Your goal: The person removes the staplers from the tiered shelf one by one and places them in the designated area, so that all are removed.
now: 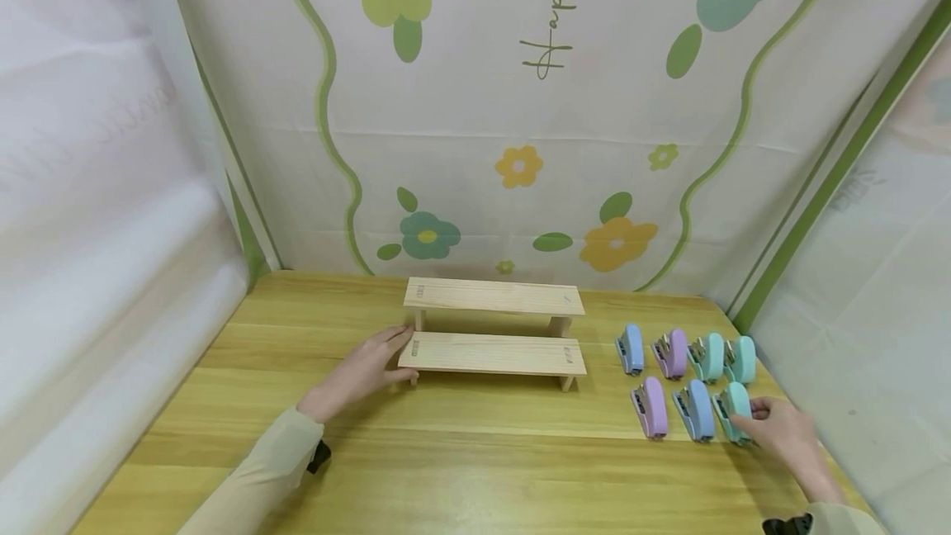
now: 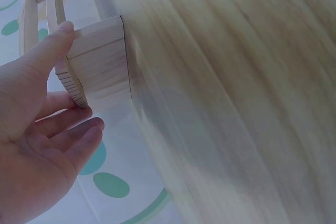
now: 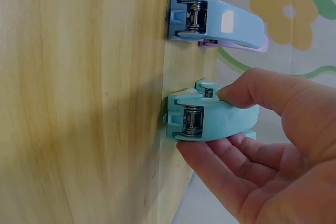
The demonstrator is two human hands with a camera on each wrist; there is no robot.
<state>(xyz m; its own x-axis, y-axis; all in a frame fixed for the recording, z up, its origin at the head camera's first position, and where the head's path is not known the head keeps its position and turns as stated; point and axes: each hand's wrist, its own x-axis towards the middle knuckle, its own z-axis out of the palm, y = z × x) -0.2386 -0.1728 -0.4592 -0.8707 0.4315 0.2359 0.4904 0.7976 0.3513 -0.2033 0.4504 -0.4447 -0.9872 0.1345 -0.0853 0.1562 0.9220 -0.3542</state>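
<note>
My left hand (image 1: pixel 364 371) grips the left end of the lower board of a pale two-tier wooden stand (image 1: pixel 490 353). In the left wrist view, its thumb lies at one edge of the board end (image 2: pixel 73 86) and the index finger at the other; the remaining fingers are loosely bent. At the right, my right hand (image 1: pixel 786 432) pinches a teal mini stapler (image 3: pixel 226 119), thumb on one side and fingers on the other. This stapler is the rightmost of the front row, beside a blue stapler (image 1: pixel 697 409) and a purple stapler (image 1: pixel 650 407).
Behind the front row stand another blue stapler (image 1: pixel 630 349), another purple stapler (image 1: pixel 671 353) and two teal ones. The wooden table (image 1: pixel 475 477) meets a flower-printed cloth wall (image 1: pixel 461 122) at the back, with cloth walls on both sides.
</note>
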